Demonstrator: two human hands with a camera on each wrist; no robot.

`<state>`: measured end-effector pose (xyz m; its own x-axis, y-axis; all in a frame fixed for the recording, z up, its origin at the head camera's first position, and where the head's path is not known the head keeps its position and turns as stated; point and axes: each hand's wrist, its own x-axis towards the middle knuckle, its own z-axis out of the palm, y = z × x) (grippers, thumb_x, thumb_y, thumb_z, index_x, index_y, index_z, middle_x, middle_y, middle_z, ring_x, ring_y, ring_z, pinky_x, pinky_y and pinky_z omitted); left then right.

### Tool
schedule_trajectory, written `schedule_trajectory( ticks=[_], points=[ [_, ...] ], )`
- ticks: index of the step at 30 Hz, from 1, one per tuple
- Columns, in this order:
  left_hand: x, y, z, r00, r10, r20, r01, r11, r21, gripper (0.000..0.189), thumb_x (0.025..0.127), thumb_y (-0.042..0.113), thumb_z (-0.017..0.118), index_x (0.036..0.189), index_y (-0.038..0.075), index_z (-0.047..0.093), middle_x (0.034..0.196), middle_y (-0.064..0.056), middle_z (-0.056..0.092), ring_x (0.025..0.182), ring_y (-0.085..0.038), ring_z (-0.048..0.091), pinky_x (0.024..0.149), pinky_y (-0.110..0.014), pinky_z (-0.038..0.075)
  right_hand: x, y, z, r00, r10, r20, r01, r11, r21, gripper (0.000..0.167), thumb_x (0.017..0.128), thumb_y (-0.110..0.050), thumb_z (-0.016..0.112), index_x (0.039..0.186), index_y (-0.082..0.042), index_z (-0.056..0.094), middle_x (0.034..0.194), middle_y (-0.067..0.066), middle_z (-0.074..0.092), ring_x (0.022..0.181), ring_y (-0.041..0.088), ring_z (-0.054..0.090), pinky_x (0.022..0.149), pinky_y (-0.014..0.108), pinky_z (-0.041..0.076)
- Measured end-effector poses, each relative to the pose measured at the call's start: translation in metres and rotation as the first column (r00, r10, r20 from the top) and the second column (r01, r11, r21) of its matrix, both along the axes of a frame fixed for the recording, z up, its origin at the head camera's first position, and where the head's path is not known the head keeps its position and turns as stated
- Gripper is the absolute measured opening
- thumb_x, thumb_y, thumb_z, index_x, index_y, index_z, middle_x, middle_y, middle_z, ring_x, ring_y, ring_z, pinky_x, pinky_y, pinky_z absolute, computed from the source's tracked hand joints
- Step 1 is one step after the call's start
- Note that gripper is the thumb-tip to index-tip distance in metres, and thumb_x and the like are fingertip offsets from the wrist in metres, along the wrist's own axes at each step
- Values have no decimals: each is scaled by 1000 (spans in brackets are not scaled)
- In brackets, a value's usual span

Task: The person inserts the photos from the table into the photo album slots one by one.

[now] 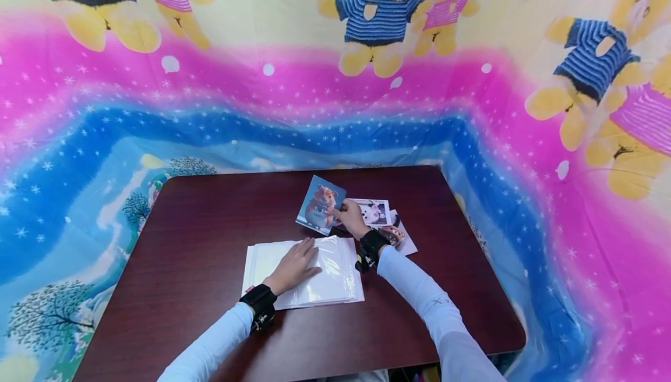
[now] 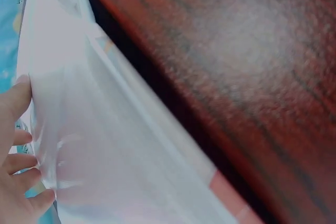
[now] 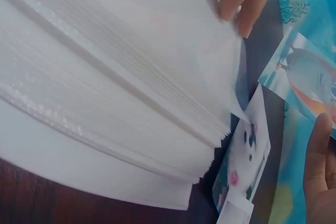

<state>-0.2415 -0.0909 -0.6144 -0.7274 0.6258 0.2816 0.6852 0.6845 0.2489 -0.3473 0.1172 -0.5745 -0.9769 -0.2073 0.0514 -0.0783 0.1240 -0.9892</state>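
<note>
A photo album [image 1: 335, 265] lies spread open on the table, with clear plastic sleeves over white pages. My left hand [image 1: 295, 266] rests on these sleeves with its fingers stretched out; in the left wrist view its fingertips touch the filmy plastic page [image 2: 105, 156]. Beyond the album's top edge, my right hand [image 1: 352, 219] pinches a picture card [image 1: 317, 198] by its right side. An orange-brown animal on a blue-grey ground is printed on the card. The right wrist view shows the card [image 3: 310, 72] beside the fanned stack of sleeves [image 3: 105, 93].
Right of the album, partly behind the right hand, lie loose picture cards: one with a white animal [image 1: 373, 212] and another with a brown animal [image 1: 406, 242]. The dark brown table [image 1: 199, 236] stands against a patterned cloth [image 1: 293, 108] that hangs behind and at the sides.
</note>
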Motion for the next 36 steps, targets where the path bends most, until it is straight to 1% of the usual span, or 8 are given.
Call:
schedule_trajectory(
  ticks=[3, 9, 17, 19, 22, 26, 31, 36],
  points=[
    [0, 0, -3, 1000, 6, -31, -6, 1000, 15, 57, 89, 29, 75, 126, -11, 59, 136, -34, 49, 130, -45, 45, 106, -53, 37, 0, -2, -2, 999, -10, 35, 11, 999, -33, 25, 97, -5, 62, 119, 8, 60, 100, 22, 69, 81, 21, 69, 75, 46, 58],
    [2, 0, -8, 999, 25, -41, -24, 999, 32, 55, 90, 29, 74, 127, -9, 58, 138, -32, 49, 130, -44, 45, 107, -52, 37, 4, -4, -9, 999, -33, 9, 33, 999, 22, 29, 97, -2, 61, 124, 9, 59, 100, 24, 68, 81, 30, 67, 73, 44, 57],
    [3, 0, -11, 997, 31, -71, -28, 998, 50, 52, 90, 28, 74, 125, -8, 60, 137, -31, 50, 129, -44, 46, 106, -52, 38, -1, -2, -10, 996, -84, 0, 84, 996, -10, 25, 99, -5, 59, 120, 7, 58, 96, 23, 67, 82, 36, 66, 76, 53, 55],
    [3, 0, -10, 997, 33, -71, -30, 999, 44, 52, 90, 29, 74, 125, -7, 60, 137, -30, 50, 130, -43, 46, 106, -52, 38, 1, 1, -7, 999, -42, 6, 42, 999, 13, 28, 99, -5, 58, 126, 6, 57, 97, 23, 67, 81, 36, 66, 76, 52, 55],
    [3, 0, -11, 998, 42, -50, -41, 999, 19, 52, 91, 30, 73, 127, -6, 60, 139, -29, 48, 131, -43, 44, 108, -51, 36, 2, 2, -11, 1000, 1, 9, -1, 997, 82, 31, 98, -2, 59, 128, 5, 57, 97, 21, 69, 74, 27, 66, 72, 46, 57],
    [4, 0, -11, 998, 47, -38, -47, 999, -1, 52, 92, 31, 71, 129, -5, 59, 142, -29, 46, 135, -42, 40, 109, -51, 35, 0, 4, -19, 999, 17, -39, -10, 986, 168, 24, 96, 2, 61, 119, 8, 59, 85, 22, 66, 64, 24, 63, 65, 43, 56],
    [3, -2, -13, 999, 29, -45, -28, 999, 18, 53, 93, 30, 70, 130, -6, 58, 145, -30, 42, 136, -43, 38, 109, -52, 35, -4, 11, -20, 994, 47, -96, -22, 967, 253, 18, 97, -1, 60, 114, 6, 59, 74, 17, 60, 64, 35, 61, 60, 36, 52],
    [3, -3, -14, 999, 20, -39, -20, 1000, 19, 54, 94, 31, 69, 131, -6, 58, 146, -29, 42, 137, -42, 37, 108, -53, 35, -5, 12, -21, 987, 123, -102, -83, 941, 327, 21, 98, -3, 60, 117, 5, 59, 76, 12, 60, 62, 30, 59, 56, 31, 46]
  ],
)
